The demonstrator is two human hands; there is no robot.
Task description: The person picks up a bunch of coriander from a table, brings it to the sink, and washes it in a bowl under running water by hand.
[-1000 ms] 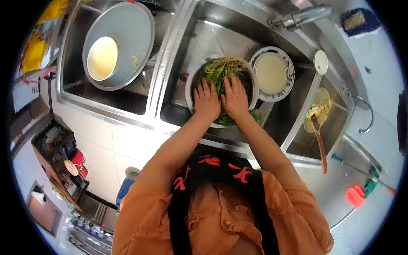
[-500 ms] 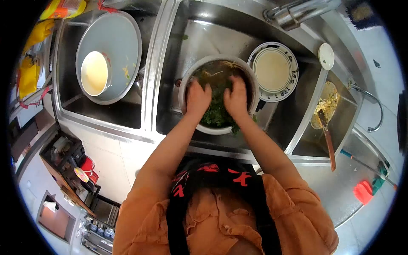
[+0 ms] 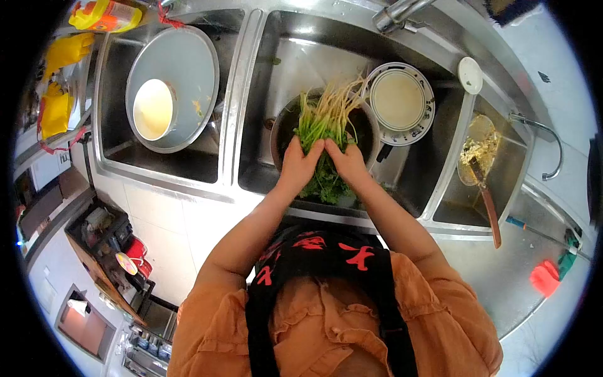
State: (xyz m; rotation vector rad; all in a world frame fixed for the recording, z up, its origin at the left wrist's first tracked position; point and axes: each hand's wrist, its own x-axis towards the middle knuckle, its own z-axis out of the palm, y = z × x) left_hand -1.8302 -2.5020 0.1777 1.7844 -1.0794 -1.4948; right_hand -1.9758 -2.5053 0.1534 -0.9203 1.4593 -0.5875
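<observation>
A bunch of leafy green herbs (image 3: 325,116), which looks like cilantro, is gripped between my two hands over a round metal pot (image 3: 375,135) in the middle sink basin. Its pale stems and roots point away from me, and the leaves hang toward me. My left hand (image 3: 300,164) is closed around the left side of the bunch. On the right side my right hand (image 3: 348,162) is closed around it, with the thumbs close together. The bunch and my hands hide much of the pot's inside.
Right of the pot sit stacked patterned plates (image 3: 402,100). A grey basin (image 3: 204,56) holding a white bowl (image 3: 154,110) stands in the left sink. A strainer with food scraps (image 3: 480,147), a wooden-handled tool (image 3: 490,217) and a white ladle (image 3: 470,75) lie at the right. A faucet (image 3: 396,16) overhangs the back.
My hands were apart, down inside the pot among the greens. Now they have come together and lifted the bunch, with its stems and roots showing above the rim.
</observation>
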